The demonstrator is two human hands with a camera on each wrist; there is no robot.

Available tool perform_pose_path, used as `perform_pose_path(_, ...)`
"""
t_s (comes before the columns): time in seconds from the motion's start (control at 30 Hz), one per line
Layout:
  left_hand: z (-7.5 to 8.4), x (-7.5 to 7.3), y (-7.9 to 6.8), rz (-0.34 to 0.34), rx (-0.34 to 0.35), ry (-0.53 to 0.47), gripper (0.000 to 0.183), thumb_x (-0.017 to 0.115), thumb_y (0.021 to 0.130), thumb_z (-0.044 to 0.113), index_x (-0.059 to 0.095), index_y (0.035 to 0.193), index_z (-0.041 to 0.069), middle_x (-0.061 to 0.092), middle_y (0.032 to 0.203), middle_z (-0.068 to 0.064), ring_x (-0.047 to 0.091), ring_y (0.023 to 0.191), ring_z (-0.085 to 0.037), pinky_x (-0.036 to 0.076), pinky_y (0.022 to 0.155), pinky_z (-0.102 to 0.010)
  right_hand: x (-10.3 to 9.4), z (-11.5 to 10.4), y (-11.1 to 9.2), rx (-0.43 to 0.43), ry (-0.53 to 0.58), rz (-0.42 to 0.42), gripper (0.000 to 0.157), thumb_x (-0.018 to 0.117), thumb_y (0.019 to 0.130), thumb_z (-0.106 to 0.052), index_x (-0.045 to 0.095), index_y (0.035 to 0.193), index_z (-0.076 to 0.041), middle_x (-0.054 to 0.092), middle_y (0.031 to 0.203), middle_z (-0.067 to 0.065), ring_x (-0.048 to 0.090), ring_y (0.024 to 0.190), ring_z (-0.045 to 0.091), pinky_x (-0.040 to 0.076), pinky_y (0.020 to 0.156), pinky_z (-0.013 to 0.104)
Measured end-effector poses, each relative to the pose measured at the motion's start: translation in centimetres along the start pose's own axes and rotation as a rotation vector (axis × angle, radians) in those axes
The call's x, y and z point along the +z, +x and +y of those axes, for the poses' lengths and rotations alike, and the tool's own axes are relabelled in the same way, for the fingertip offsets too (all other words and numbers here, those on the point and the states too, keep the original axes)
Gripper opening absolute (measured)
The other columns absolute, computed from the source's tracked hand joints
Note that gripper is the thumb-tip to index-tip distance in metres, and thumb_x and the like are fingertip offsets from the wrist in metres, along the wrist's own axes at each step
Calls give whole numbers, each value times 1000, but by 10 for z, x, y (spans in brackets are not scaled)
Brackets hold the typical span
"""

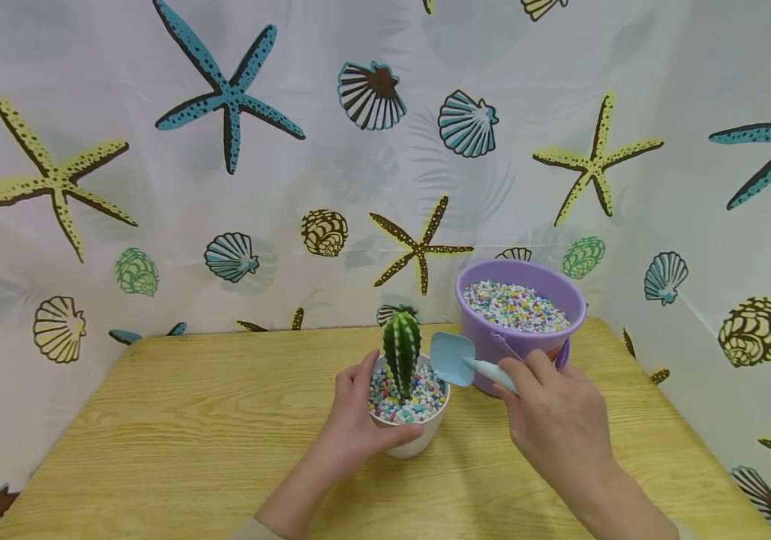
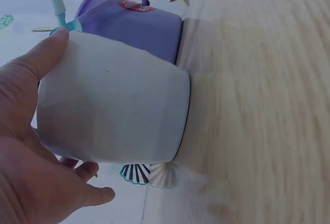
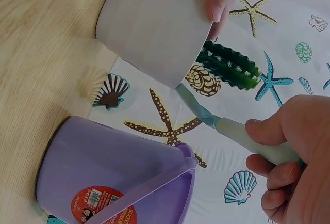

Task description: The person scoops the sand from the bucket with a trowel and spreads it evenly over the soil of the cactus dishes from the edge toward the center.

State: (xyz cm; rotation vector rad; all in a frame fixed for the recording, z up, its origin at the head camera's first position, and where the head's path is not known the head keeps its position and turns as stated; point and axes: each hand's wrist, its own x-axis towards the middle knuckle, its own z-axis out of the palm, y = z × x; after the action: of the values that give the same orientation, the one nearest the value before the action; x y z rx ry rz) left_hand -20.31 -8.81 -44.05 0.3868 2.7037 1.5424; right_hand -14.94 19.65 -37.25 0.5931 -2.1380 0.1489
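A green ribbed cactus (image 1: 402, 349) stands upright in a white pot (image 1: 419, 441), with multicoloured pebbles (image 1: 388, 406) around its base. My left hand (image 1: 353, 421) grips the pot's near left side, thumb across the front near the rim. In my right hand (image 1: 564, 412) is the handle of a small light-blue toy shovel (image 1: 453, 358). Its blade slants down at the pot's right rim, and the right wrist view shows the blade's tip (image 3: 186, 97) touching or very near that rim. Whether the blade carries any pebbles cannot be made out.
Right behind the pot stands a purple bucket (image 1: 476, 337), filled high with the same pebbles (image 1: 515, 306). Its handle (image 3: 149, 189) hangs down over a red label (image 3: 98, 203). A wooden table (image 1: 223, 420) carries everything. A sea-patterned cloth (image 1: 331, 172) hangs behind and at both sides.
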Motion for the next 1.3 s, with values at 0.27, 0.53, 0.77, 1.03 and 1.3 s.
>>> perform_pose_path(0.27, 1, -5, -1, -38, -1, -31, 129, 99, 84, 41, 13, 178, 22, 22, 173, -26, 37, 154, -53, 34, 122, -72, 2, -1, -1, -20, -14, 27, 42, 99, 76, -7, 76, 111, -5, 64, 89, 7, 56, 65, 21, 47, 56, 36)
perform_pose_path(0.53, 4, -2, 1, -10, 5, -11, 134, 103, 78, 42, 16, 178, 20, 21, 169, -30, 40, 150, -54, 39, 121, -69, 1, -2, -3, -21, -25, 16, 41, 99, 77, -8, 77, 112, -5, 64, 90, 7, 54, 64, 21, 48, 57, 36)
perform_pose_path(0.77, 2, -5, 4, -64, -22, -56, 133, 100, 83, 46, 10, 179, 22, 21, 175, -25, 36, 155, -52, 34, 123, -70, 1, 0, -3, -14, -17, 29, 42, 99, 76, -7, 77, 112, -6, 64, 91, 7, 58, 65, 22, 52, 60, 39)
perform_pose_path(1.03, -5, -1, 6, -65, -29, -77, 133, 100, 82, 46, 15, 177, 10, 19, 176, -24, 34, 157, -50, 32, 125, -67, 0, 3, -4, -6, -24, 37, 42, 99, 75, -8, 77, 111, -7, 62, 89, 5, 55, 66, 21, 46, 54, 35)
perform_pose_path(1.3, -7, 2, 6, -57, -26, -112, 130, 100, 82, 44, 17, 177, 12, 21, 178, -23, 35, 157, -50, 32, 125, -68, -3, 4, -2, 0, -22, 47, 41, 99, 76, -9, 79, 111, -8, 60, 85, 4, 48, 59, 19, 39, 51, 31)
